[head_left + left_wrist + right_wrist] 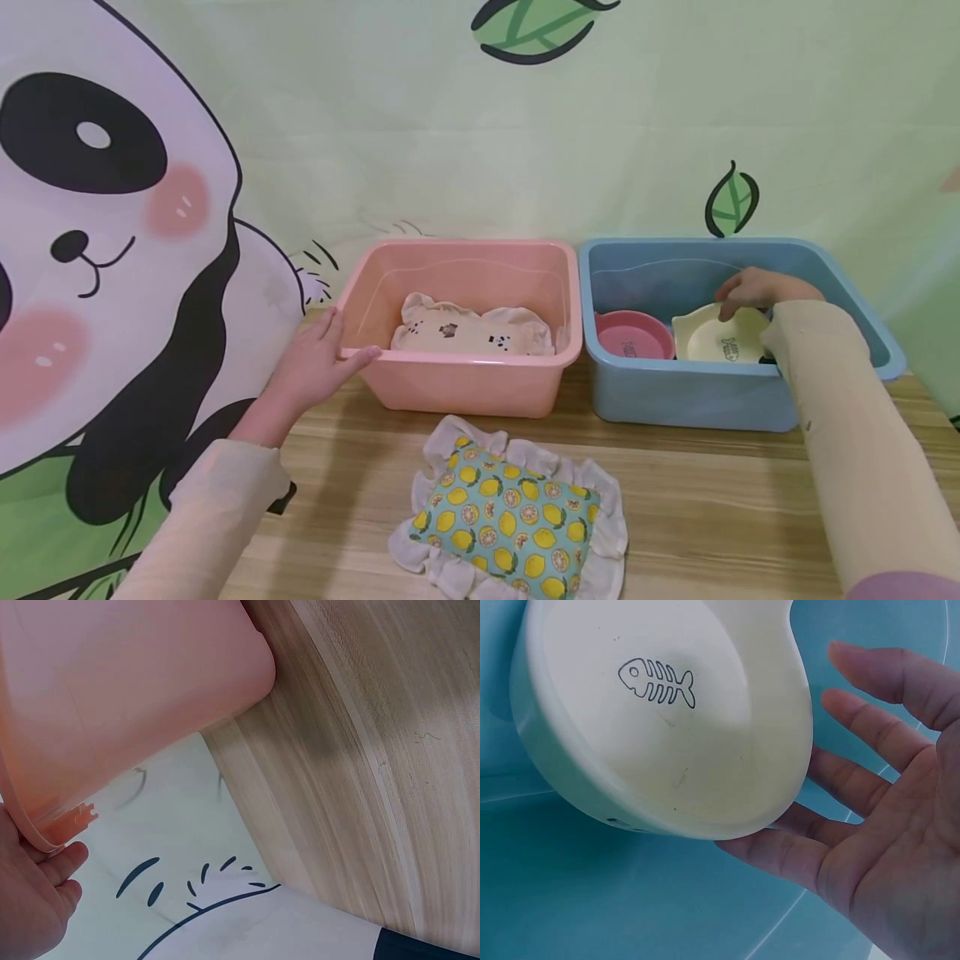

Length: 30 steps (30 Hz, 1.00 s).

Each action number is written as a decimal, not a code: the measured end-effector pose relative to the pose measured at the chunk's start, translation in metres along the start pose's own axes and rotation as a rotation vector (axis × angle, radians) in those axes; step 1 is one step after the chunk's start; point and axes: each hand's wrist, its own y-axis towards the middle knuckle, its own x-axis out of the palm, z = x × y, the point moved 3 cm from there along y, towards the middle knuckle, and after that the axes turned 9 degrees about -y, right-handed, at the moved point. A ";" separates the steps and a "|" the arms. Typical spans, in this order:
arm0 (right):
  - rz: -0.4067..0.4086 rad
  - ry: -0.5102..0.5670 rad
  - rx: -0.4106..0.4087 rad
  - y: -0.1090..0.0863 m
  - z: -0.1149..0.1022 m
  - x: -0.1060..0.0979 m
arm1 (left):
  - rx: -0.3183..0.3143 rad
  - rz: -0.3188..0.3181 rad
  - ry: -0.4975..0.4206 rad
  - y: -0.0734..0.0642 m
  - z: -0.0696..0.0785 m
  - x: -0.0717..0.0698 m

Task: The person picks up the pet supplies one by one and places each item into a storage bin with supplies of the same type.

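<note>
Cream cat-eared bowl [708, 343], already inside the blue plastic tub [686, 396], is touched by the wide-spread right hand [768, 287]; frilled lemon-print pillow [510, 517] is left outside, unheld.

A sign [658, 682] — a fishbone — marks the cream bowl [686, 761].

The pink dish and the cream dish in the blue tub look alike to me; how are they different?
The pink dish is rosy pink; the cream dish is pale yellowish.
The pink dish lies nearer the pink tub; the cream dish lies farther from it.
The right hand touches the cream dish, while no hand touches the pink dish.
Both are in the blue tub and have a dark print inside.
</note>
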 end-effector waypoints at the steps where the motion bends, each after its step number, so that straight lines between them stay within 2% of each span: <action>1: 0.000 0.000 0.000 0.000 0.000 0.000 | 0.000 -0.001 0.001 0.000 0.000 0.000; 23: -0.022 0.022 0.020 -0.002 0.002 0.002 | -0.011 -0.008 -0.008 0.000 0.000 0.000; 30: -0.057 0.050 0.023 -0.002 0.002 0.004 | -0.012 -0.002 -0.008 0.000 -0.001 0.001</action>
